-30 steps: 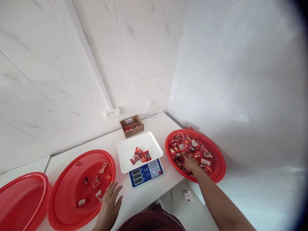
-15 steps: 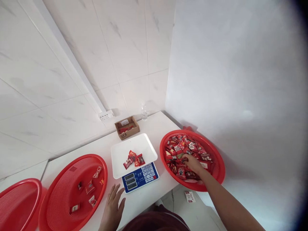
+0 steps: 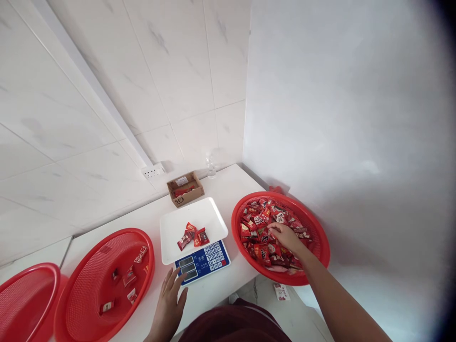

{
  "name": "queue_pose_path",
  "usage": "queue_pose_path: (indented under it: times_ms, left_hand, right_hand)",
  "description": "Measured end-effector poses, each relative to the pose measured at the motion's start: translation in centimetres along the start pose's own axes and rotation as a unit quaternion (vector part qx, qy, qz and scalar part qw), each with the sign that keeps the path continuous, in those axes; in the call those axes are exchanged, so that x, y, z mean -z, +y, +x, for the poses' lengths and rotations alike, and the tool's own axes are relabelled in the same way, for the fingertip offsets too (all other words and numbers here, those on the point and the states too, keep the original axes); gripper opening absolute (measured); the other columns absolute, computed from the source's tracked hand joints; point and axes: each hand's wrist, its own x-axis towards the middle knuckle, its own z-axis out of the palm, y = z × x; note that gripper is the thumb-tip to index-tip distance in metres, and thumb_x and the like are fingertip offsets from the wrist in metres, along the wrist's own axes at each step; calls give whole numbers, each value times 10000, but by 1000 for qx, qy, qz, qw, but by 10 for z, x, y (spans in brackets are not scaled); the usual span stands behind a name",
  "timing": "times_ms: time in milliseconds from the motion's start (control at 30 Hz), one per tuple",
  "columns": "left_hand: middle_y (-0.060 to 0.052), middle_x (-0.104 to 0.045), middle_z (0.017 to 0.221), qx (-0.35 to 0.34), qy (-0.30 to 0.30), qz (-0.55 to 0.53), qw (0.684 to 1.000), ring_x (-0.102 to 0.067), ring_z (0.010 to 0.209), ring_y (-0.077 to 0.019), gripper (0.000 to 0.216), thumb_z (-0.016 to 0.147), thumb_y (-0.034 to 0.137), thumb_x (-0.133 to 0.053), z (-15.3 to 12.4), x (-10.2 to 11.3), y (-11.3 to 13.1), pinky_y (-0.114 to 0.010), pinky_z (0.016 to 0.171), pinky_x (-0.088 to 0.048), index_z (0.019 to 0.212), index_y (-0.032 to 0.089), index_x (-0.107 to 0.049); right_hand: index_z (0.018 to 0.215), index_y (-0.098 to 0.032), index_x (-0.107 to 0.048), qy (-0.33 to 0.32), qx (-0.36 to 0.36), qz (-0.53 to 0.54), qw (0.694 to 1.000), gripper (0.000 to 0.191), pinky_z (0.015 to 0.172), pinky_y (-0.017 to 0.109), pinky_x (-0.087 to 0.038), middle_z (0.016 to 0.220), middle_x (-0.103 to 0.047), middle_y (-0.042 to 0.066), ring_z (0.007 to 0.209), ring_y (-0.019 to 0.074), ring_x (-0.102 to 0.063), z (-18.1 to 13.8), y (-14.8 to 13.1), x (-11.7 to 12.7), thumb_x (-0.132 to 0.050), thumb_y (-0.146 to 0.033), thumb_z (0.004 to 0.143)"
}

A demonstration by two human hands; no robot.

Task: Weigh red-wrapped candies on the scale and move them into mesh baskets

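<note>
My right hand [image 3: 285, 237] is over the right red basket [image 3: 322, 259], its fingertips bent together among the wrapped candies [image 3: 261, 254]. Whatever may be between those fingers is too small to make out. With fingers spread, my left hand [image 3: 170, 304] hovers by the front left corner of the blue-and-white scale [image 3: 204, 267], holding nothing. Several red-wrapped candies [image 3: 191, 233] lie in a small heap on the scale's white tray [image 3: 210, 213].
To the left stands another red basket [image 3: 81, 280] with several scattered candies, beside a third red basket [image 3: 32, 304]. A small cardboard box [image 3: 185, 194] and a clear bottle [image 3: 211, 168] stand near the wall. A printed card [image 3: 281, 291] lies below the table's edge.
My right hand has shifted slightly among the candies, and a green packet by its fingertips is now mostly hidden. My left hand remains spread by the scale. The view has moved slightly.
</note>
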Motion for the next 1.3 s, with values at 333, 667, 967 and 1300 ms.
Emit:
queue_pose_path:
  times_ms: [333,667,967,1300]
  left_hand:
    - [-99,-572,1302,25,15,7,1000,-435,1287,-321,358,873,374,-444,-9,-2,-2,-560,982,-440,1139,246,-645]
    - [-98,-588,1284,32,12,20,999,-462,1266,-324,355,854,347,-465,-13,-2,1,-556,969,-452,1144,253,-646]
    - [-96,-580,1296,34,3,14,999,-448,1278,-322,357,862,351,-448,-8,0,4,-550,978,-447,1138,246,-649]
    - [-98,-587,1287,27,3,11,1000,-456,1272,-326,346,856,354,-462,-6,-4,4,-555,963,-460,1123,251,-657]
  right_hand:
    - [635,-189,-599,-83,37,-53,994,309,619,270,-423,636,-647,29,659,183,-579,10,-2,-21,-528,-465,756]
    - [619,-196,-544,-78,-52,-29,995,189,535,251,-404,602,-627,14,560,148,-543,20,7,-52,-515,-320,760]
    - [587,-217,-469,-61,37,-48,996,181,599,264,-404,603,-584,-3,622,160,-539,6,-8,-23,-482,-333,725]
    - [622,-213,-515,-113,103,-46,987,205,600,261,-389,638,-573,-10,637,148,-499,-17,-45,28,-515,-383,736]
